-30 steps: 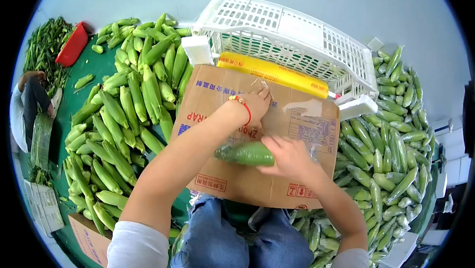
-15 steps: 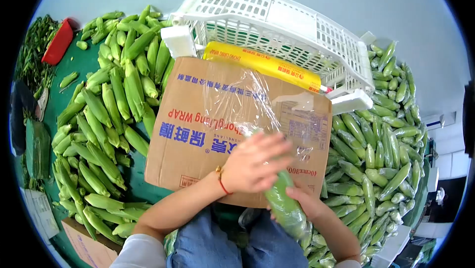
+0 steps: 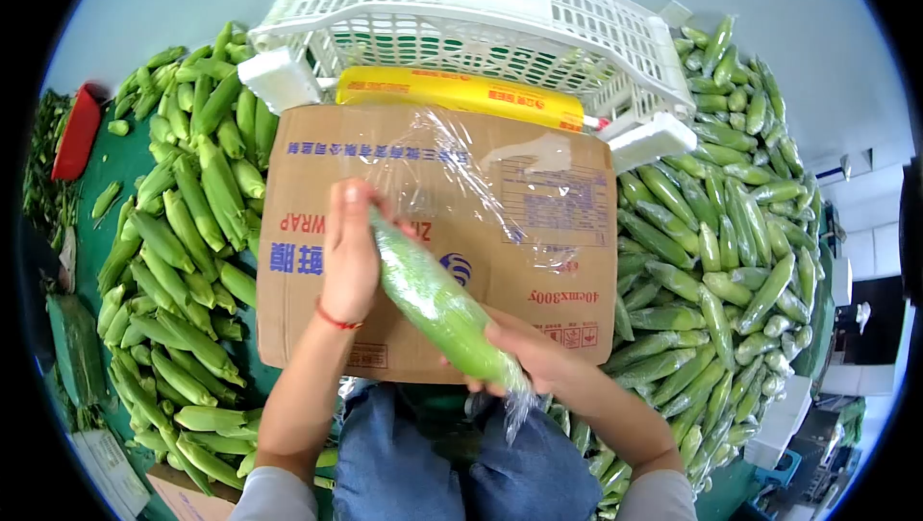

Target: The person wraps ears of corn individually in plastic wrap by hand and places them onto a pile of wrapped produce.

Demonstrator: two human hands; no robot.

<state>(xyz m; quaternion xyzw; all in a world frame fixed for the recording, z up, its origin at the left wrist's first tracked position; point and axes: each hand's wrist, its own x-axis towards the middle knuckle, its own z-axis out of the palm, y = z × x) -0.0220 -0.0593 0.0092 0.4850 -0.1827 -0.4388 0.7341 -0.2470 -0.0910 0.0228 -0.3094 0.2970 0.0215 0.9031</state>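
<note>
An ear of corn in its green husk, wrapped in clear plastic film, lies slantwise across my hands above the cardboard box. My right hand grips its lower end, where loose film hangs down. At the upper end my left hand holds the narrow tip, its fingers pointing up and partly behind the corn. Clear film lies over the box top, coming from the yellow wrap roll along the box's far edge.
A white plastic crate lies on its side behind the roll. Unwrapped corn is heaped at left, film-wrapped corn at right. A red scoop-like container stands far left. My knees are below the box.
My left hand has moved from across the corn to its upper tip. The corn has come up and left over the box, with my right hand still on its lower end. The view has shifted.
</note>
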